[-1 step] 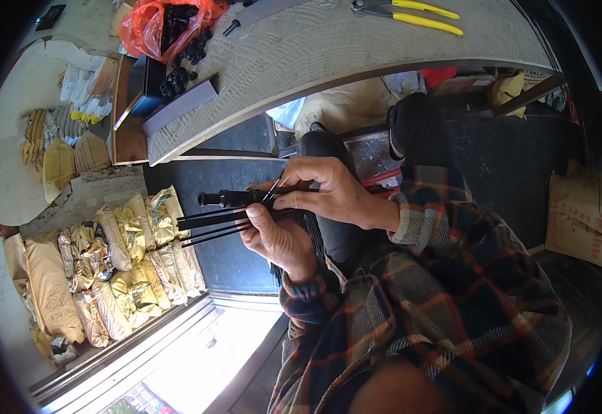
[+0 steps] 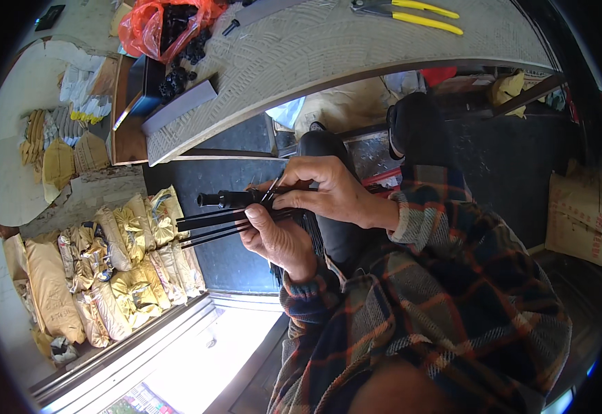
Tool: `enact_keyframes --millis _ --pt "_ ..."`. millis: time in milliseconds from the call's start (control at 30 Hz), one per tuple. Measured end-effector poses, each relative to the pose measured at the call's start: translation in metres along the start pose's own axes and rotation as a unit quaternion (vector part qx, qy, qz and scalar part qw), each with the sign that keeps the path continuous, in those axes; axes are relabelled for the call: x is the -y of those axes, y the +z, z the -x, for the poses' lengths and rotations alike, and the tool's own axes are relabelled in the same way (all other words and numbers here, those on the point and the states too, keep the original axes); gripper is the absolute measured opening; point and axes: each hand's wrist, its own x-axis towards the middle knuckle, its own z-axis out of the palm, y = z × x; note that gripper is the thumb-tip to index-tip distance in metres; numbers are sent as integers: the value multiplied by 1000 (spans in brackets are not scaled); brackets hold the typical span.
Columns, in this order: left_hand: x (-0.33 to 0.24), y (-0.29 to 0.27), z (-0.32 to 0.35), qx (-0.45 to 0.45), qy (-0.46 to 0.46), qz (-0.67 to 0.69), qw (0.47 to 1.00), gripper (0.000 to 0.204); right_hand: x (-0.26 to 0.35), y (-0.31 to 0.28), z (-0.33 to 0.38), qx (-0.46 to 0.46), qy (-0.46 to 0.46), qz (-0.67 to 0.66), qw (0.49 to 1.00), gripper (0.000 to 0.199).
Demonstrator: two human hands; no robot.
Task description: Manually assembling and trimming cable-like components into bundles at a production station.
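Over my lap I hold a black frame [image 2: 230,199] made of a ridged tube and several thin dark rods, which look like umbrella ribs. My left hand [image 2: 278,241] closes round the rods from below, its thumb pressing on them near the tube. From above, my right hand [image 2: 335,195] pinches at the joint where the rods meet the tube. A short thin piece [image 2: 272,188] sticks up between the fingertips of both hands. What lies under the right fingers is hidden. More thin dark rods [image 2: 312,233] hang below the hands.
Ahead stands a patterned worktop [image 2: 294,62] bearing yellow-handled pliers [image 2: 427,16] and a red plastic bag [image 2: 150,31] with small black parts beside it. Wrapped packages [image 2: 54,286] lie at the left, gloves [image 2: 80,81] above them. A cardboard box [image 2: 577,214] sits at the right.
The thin piece at my fingertips has shifted very slightly. Both hands keep the same hold on the black frame.
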Motion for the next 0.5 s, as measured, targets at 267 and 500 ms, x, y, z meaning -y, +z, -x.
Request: enact_keyframes --millis 267,500 --pt "8 8 4 -25 30 -61 997 44 7 -14 -12 71 128 -109 983 17" --pt "8 10 7 7 -28 -30 999 51 5 -11 6 51 51 -48 996 20"
